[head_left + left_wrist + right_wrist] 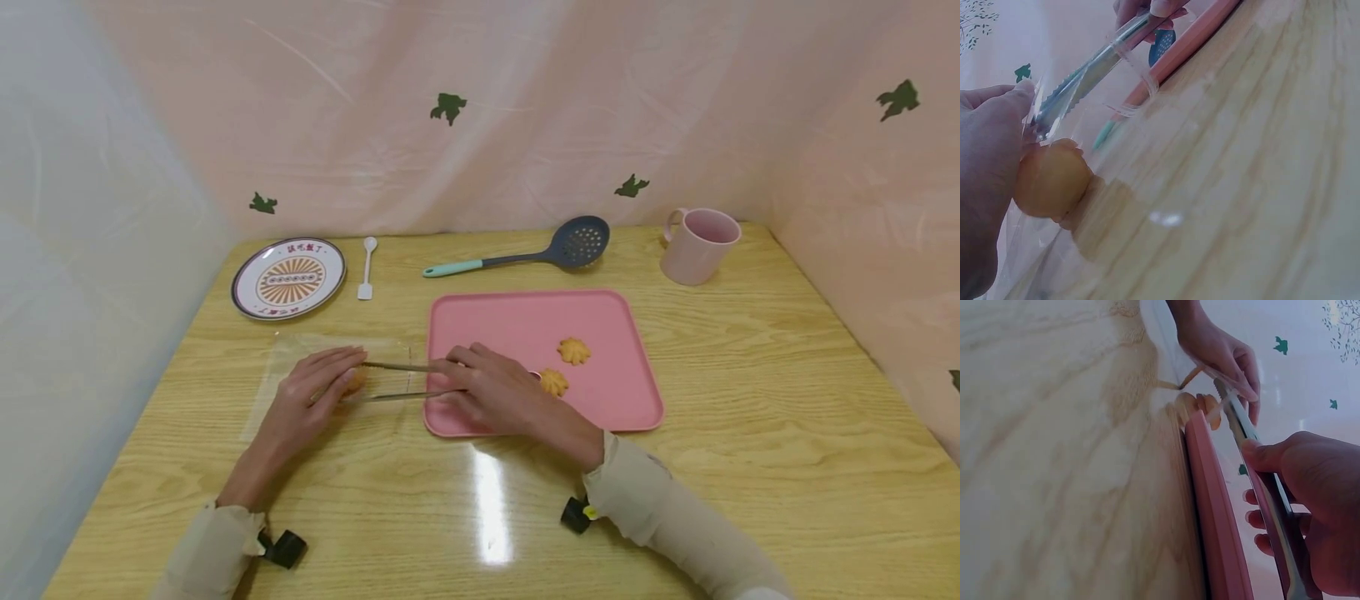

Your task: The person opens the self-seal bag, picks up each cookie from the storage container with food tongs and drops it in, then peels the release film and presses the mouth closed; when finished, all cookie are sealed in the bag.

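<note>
I have the left hand [302,400] pinching a clear bag [386,382] left of the pink tray [510,321], a cookie [1052,181] inside, and the right hand [491,387] gripping spread tongs [401,367] reaching in from the tray, likely a bagging step whose next move calls for backing them out.

Pink tray [510,317], golden-brown cookies [573,351], silver tongs [1279,531], orange-rayed plate [291,279]

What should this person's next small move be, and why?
Probably draw the tongs gently out of the clear bag while the left hand holds it. The tongs' tips and a cookie are inside, and two more cookies lie on the pink tray. Whether the tips touch the bagged cookie is unclear.
</note>
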`<state>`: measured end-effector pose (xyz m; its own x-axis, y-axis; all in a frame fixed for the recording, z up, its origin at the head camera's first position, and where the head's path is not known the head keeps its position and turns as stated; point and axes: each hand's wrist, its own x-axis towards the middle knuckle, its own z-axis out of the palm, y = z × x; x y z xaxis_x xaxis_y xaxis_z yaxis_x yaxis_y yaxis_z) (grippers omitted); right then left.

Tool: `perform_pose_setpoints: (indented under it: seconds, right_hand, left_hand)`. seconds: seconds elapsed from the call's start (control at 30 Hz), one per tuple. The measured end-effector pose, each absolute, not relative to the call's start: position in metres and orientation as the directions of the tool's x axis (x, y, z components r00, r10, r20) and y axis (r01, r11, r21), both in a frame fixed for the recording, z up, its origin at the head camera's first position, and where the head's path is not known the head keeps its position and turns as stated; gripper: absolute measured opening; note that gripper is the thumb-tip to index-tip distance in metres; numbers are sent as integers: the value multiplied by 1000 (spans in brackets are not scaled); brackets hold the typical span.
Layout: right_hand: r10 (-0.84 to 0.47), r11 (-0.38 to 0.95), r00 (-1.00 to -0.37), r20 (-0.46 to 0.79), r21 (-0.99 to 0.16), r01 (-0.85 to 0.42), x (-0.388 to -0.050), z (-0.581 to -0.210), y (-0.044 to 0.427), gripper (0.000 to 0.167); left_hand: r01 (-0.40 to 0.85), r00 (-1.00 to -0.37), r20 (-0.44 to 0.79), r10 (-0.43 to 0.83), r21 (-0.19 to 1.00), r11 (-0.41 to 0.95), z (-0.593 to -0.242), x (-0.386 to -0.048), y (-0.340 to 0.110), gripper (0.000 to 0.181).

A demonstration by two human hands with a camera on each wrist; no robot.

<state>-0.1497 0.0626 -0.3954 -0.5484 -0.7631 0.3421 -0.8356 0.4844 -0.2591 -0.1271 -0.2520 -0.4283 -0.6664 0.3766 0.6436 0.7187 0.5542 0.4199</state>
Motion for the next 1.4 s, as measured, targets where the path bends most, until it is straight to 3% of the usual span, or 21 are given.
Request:
perform_pose_setpoints:
  seconds: [1.4]
  right_hand:
    - [-609,672,-743,278,-317,-669,-132,-392,177,43]
  left_hand:
    - [710,-682,632,367,452,540,-428,-124,-255,30]
